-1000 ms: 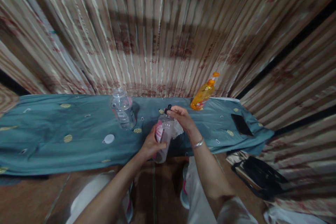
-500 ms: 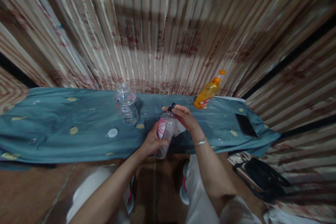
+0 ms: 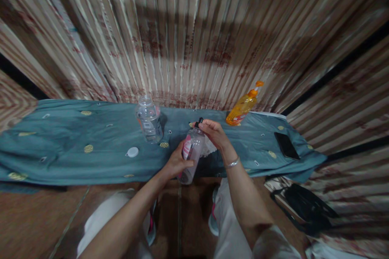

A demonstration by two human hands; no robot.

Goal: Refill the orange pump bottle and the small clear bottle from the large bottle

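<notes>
A long teal cloth dotted with small yellow and white motifs covers a low surface that runs across the view. Near its middle stands a clear plastic bottle, upright. A round white lid lies flat on the cloth near it, a little to its left and closer to the viewer. Further right, at the back edge, stands an orange pump bottle with an orange nozzle. A dark phone lies flat near the right end. Behind everything hangs a striped beige and reddish curtain. On the brown floor, lower right, sits a black bag.
</notes>
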